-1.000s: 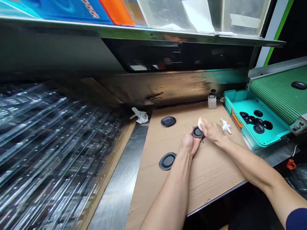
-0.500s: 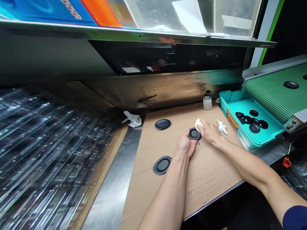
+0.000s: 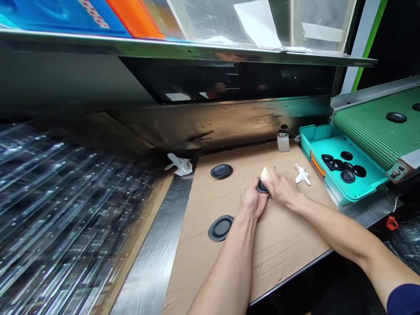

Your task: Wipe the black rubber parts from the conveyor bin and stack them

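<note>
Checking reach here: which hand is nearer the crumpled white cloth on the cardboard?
Right. The right hand sits just left of the crumpled white cloth, not touching; the left hand is farther left, holding a black disc.

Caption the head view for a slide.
Left hand holds a black rubber disc over cardboard while the right hand presses a white pad to it.

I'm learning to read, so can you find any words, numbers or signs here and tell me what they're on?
No word, number or brand can be read here.
Small bottle: no readable label.
Cardboard sheet: one small dark mark, too small to read.
White paper behind the clear panel: nothing readable.
</note>
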Available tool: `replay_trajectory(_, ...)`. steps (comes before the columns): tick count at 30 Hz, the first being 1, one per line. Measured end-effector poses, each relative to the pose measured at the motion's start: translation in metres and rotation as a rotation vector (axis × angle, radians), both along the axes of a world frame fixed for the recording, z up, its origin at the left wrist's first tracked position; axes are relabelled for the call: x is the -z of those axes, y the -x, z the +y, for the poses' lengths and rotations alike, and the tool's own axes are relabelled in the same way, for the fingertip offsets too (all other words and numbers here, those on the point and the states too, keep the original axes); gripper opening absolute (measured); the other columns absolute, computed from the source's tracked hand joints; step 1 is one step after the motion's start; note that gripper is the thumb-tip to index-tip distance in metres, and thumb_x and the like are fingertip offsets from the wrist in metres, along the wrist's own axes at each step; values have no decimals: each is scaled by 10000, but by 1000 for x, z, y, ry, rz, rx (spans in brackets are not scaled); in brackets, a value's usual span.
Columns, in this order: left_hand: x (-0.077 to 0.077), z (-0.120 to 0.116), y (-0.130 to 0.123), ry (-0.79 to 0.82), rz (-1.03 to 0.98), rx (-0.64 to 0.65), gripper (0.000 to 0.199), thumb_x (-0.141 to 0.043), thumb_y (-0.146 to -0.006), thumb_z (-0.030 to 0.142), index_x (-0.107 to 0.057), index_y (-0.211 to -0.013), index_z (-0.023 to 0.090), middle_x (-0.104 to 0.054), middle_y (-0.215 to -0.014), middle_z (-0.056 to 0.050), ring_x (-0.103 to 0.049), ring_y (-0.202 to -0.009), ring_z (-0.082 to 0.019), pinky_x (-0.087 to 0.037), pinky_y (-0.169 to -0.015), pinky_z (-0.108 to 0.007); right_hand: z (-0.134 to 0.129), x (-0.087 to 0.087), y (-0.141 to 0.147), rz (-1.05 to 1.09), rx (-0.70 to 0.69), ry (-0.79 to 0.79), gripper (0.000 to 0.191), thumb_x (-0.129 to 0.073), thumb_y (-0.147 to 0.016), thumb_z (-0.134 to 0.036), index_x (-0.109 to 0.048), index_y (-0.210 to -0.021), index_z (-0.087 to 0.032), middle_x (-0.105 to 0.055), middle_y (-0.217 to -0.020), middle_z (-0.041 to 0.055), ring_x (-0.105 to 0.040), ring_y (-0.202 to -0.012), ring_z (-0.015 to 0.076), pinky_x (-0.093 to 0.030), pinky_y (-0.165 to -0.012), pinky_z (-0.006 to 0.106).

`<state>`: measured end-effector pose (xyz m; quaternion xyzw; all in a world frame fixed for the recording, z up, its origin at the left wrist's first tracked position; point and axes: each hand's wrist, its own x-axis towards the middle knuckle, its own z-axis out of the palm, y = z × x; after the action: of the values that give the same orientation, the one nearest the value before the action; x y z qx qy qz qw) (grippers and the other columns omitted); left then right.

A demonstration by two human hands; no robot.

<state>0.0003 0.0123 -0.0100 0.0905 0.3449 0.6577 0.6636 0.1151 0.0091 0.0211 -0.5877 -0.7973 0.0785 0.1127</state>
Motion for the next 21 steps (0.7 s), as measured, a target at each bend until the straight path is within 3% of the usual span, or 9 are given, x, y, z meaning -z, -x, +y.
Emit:
replay_trajectory(5,0,1,2,21,12,16,379,-347,-1071,246,-685,-1134,86,-760,-952,-129,-732,-867,-194,-597,-946,-386,-3,4,0,6,23,7,612,-334,-1071,-547,-303,-1602,-245,-766,-1034,146,-728,-939,321,-505,-821,391)
replay_trajectory(9,-3,-1,2,20,11,53,388,-348,-1069,259,-688,-1068,72,-751,-943,-148,-730,-872,-206,-598,-947,-401,-3,8,-5,20,-36,-21,615,-374,-1058,-559,-301,-1607,-292,-769,-1060,119,-728,-944,310,-507,-826,381)
replay_trajectory(12,-8,-2,3,40,24,19,397,-320,-1073,257,-673,-1010,87,-744,-913,-136,-727,-847,-207,-614,-896,-411,3,5,-16,74,77,-33,593,-361,-1065,-543,-346,-1586,-263,-769,-1036,121,-723,-964,315,-506,-824,387)
replay_trajectory(15,-13,-5,10,23,-2,19,421,-308,-1073,320,-661,-987,107,-741,-1011,-168,-732,-940,-253,-618,-856,-449,7,2,-25,155,157,-86,550,-340,-1071,-526,-409,-1542,-252,-756,-1074,117,-702,-1007,304,-498,-850,387)
replay_trajectory(18,-19,-8,20,-2,-86,-34,408,-302,-1047,331,-652,-995,128,-728,-1084,-171,-720,-1004,-287,-603,-869,-510,7,-1,-28,148,97,-105,475,-351,-1074,-499,-538,-1426,-242,-739,-1106,110,-669,-1025,279,-478,-898,383)
replay_trajectory(21,-22,-11,27,-14,-170,-28,330,-329,-982,251,-639,-1037,152,-720,-1133,-161,-703,-1064,-309,-582,-891,-558,7,-7,-32,70,68,-227,385,-387,-1065,-434,-671,-1207,-215,-701,-1167,125,-593,-1123,280,-433,-970,393)
